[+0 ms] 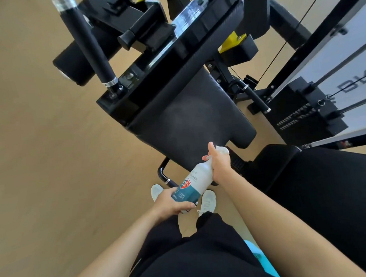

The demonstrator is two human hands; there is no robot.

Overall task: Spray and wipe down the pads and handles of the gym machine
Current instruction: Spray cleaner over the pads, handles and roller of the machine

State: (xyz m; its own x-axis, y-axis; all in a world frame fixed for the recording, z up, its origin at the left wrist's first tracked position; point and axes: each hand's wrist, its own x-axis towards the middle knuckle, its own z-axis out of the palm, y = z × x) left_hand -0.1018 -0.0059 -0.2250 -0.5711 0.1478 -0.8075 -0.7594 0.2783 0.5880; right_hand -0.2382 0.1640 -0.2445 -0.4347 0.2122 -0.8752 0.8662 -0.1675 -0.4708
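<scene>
The right hand (219, 166) is wrapped around the neck of a white plastic spray bottle with a teal and red label (191, 186), its forefinger stretched forward along the white trigger head (222, 150) and its other fingers curled beneath it. The left hand (171, 204) cups the bottle's base from below, fingers closed around the teal part of the label, so the bottle lies tilted between the two hands with its nozzle pointing up and away toward the machine. Just past the nozzle lies the broad black textured vinyl seat pad (187, 118) of the gym machine, and a faint pale haze shows on its middle. Behind the pad's far edge runs a glossy black frame beam (173, 59), from whose left end a long black foam-covered handle with a chrome collar (92, 43) rises toward the top of the view. Beside that handle sits a thick black cylindrical roller pad (74, 61). To the right of the seat pad a shorter black handle with chrome rings (255, 98) sticks out, and beyond it stand the black weight stack (294, 118) and its guide rods. A second black pad (271, 160) lies close to the right forearm. Below the bottle, white trainers (208, 202) stand on the tan wooden floor (39, 147), near a curved black footrest bar (164, 176).
</scene>
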